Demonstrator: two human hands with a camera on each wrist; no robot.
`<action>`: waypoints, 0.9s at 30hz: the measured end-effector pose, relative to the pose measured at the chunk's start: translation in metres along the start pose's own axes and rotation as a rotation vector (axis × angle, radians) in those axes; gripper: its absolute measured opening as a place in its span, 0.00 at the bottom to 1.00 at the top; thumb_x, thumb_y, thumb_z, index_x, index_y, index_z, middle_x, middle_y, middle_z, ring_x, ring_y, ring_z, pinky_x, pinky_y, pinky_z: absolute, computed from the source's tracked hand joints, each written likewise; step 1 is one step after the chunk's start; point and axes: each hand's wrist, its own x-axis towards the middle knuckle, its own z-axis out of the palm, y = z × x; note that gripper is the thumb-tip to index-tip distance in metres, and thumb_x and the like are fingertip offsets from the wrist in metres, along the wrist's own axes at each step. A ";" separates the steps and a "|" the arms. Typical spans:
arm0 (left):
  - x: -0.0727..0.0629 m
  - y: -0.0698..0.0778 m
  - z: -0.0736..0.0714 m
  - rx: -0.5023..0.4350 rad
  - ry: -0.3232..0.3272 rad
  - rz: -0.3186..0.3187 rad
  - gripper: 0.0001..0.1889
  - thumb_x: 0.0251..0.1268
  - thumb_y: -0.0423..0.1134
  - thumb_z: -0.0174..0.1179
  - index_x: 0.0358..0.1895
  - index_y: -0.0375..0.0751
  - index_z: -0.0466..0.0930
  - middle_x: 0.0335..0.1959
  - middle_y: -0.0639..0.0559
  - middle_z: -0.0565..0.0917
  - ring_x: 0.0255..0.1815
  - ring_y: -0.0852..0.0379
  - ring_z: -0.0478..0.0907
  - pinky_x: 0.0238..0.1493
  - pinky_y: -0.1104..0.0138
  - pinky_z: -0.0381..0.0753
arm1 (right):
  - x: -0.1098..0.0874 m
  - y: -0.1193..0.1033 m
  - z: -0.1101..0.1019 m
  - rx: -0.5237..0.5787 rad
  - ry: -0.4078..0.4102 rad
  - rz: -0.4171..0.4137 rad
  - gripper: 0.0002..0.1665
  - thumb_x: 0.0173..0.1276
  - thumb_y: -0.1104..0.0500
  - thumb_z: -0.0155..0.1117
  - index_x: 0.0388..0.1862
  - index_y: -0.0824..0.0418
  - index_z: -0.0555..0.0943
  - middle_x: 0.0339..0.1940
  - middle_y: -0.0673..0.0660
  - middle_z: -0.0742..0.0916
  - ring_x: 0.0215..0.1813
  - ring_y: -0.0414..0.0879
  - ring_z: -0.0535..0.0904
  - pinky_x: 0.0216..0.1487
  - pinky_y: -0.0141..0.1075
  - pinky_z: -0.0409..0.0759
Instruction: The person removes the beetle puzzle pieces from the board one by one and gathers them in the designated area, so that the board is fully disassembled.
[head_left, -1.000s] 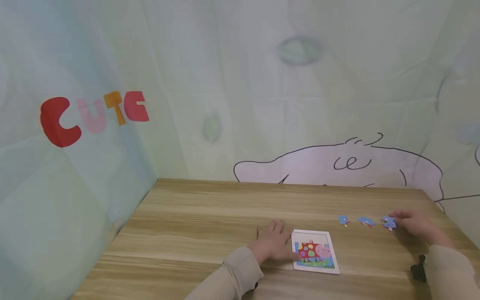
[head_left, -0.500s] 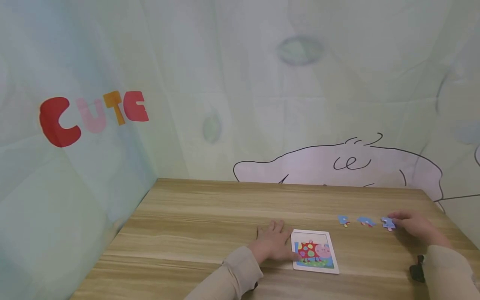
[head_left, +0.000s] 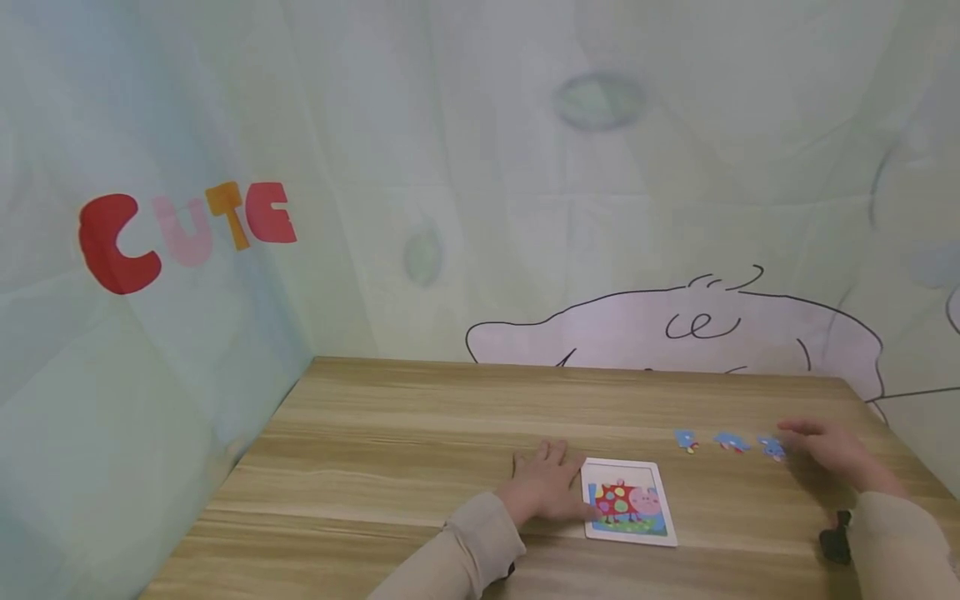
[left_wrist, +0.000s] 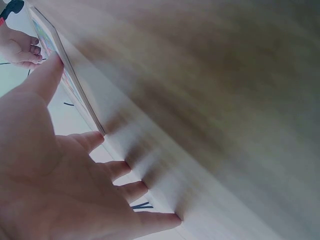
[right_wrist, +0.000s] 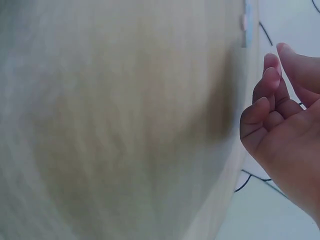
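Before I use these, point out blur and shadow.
Head: small puzzle pieces look soft, a shadow shows below the right grip; left wrist: tabletop grain smeared, soft-edged shadows on it; right wrist: tabletop blurred, dark shadow right of centre.

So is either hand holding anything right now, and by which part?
Nothing is held. The left hand only touches the left side of the picture board; the right hand is beside the rightmost puzzle piece, gripping nothing.
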 end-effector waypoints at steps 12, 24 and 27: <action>0.000 0.000 0.000 0.001 0.003 0.003 0.45 0.54 0.71 0.57 0.73 0.53 0.61 0.77 0.46 0.55 0.77 0.41 0.49 0.68 0.36 0.49 | -0.017 -0.043 -0.002 -0.092 0.036 -0.218 0.36 0.78 0.44 0.42 0.66 0.74 0.66 0.64 0.79 0.69 0.62 0.76 0.65 0.52 0.65 0.69; -0.001 0.001 -0.002 -0.008 -0.003 0.006 0.45 0.54 0.71 0.57 0.74 0.53 0.60 0.77 0.46 0.55 0.77 0.41 0.48 0.68 0.35 0.48 | -0.032 -0.092 0.020 -0.038 0.052 -0.338 0.30 0.77 0.47 0.48 0.64 0.69 0.71 0.63 0.75 0.74 0.62 0.72 0.69 0.55 0.65 0.68; 0.000 0.001 -0.002 -0.011 -0.005 0.007 0.45 0.55 0.71 0.57 0.74 0.53 0.60 0.77 0.46 0.55 0.77 0.41 0.48 0.69 0.36 0.48 | -0.035 -0.106 0.026 -0.057 0.057 -0.403 0.26 0.76 0.49 0.52 0.61 0.68 0.74 0.59 0.71 0.79 0.58 0.68 0.74 0.54 0.61 0.73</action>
